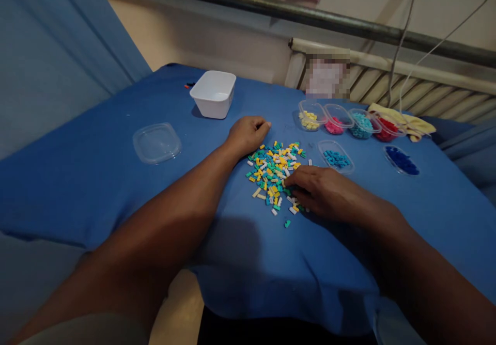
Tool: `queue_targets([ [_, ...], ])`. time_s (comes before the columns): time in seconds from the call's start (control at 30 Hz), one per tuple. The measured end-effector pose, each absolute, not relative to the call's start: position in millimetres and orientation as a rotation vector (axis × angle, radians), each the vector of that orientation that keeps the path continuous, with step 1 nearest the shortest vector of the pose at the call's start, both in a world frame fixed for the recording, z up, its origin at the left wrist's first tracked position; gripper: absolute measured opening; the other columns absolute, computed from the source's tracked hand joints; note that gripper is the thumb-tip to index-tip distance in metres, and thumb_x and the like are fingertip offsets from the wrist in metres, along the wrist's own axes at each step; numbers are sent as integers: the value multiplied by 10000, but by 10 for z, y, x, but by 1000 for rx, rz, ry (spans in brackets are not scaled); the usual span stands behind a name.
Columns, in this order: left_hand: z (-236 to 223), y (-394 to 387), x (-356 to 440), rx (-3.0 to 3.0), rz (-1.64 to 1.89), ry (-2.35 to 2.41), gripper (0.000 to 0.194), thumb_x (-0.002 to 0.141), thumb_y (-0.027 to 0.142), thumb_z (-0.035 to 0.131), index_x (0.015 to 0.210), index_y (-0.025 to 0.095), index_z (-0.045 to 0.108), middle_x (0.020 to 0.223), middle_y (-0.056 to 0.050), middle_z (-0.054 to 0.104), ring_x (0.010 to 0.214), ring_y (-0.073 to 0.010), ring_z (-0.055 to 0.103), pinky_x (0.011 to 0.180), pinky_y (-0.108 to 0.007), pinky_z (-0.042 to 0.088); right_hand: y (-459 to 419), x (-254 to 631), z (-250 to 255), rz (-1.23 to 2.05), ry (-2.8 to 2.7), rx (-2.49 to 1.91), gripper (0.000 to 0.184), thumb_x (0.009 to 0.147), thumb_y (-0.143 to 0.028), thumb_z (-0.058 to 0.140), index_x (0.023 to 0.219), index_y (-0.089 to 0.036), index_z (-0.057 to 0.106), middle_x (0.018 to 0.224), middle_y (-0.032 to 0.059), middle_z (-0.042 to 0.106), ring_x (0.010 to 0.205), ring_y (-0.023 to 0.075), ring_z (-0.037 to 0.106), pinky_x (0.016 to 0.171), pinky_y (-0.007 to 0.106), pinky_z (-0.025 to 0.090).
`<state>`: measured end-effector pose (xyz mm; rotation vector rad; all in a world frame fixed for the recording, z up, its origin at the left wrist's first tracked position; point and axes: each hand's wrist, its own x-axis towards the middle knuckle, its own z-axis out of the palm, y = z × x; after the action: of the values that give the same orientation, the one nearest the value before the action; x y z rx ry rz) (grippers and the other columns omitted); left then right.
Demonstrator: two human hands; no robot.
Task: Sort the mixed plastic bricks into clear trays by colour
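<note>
A heap of small plastic pieces (273, 172) in yellow, green, blue and white lies on the blue cloth in front of me. My left hand (248, 133) rests at the heap's upper left edge, fingers curled into a loose fist, with nothing visible in it. My right hand (320, 192) lies palm down on the heap's right edge, fingertips pressed together among the pieces; whether it pinches one is hidden. A single green piece (287, 223) lies apart below the heap.
Beyond the heap stand small clear tubs of yellow (310, 119), pink (335, 125), light blue (361, 125) and red (385, 129) pieces, nearer tubs of blue (336, 159) and dark blue (402, 160). A white bowl (213, 94) and a clear lid (157, 142) lie left. A yellow cloth (416, 125) is far right.
</note>
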<state>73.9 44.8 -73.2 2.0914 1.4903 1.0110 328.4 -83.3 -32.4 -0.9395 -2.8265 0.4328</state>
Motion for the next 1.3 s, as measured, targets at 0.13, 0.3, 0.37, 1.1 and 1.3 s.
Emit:
queue_targets([
  [0.13,-732,453,735,2092,1012,1501,437,1046,426,571,671,211,511,608,4,445,627,-173,421,630,-370,216,-853,3230,-359,430,-2790,-965,185,1033,-129,617,1151,-204,739,1093,92,780,1007,252,738,901,360,542],
  [0.3,-731,466,726,2080,992,1525,399,1038,435,577,712,205,596,635,-2,525,648,-183,474,633,-363,254,-824,3326,-319,391,-2654,-967,246,989,-125,650,1204,-209,735,1101,84,792,953,230,745,848,333,555],
  [0.37,-728,470,720,2082,980,1528,404,1040,434,574,706,208,586,628,0,522,639,-182,472,631,-365,256,-743,3497,-294,316,-2542,-997,212,990,-163,654,1171,-212,754,1085,85,798,932,233,746,834,339,564],
  [1.1,-712,480,686,2096,929,1569,424,1040,470,571,705,211,589,627,-5,522,653,-188,493,637,-369,248,-262,4357,-651,95,-2207,-1435,248,956,-307,666,1071,-237,874,1067,95,862,955,294,794,898,448,627],
  [1.3,-704,469,689,2095,941,1562,410,1033,476,568,728,207,617,650,-10,555,667,-191,512,642,-365,257,-282,4396,-599,193,-2090,-1475,252,923,-322,700,1080,-231,875,1035,95,860,910,288,792,905,463,636],
])
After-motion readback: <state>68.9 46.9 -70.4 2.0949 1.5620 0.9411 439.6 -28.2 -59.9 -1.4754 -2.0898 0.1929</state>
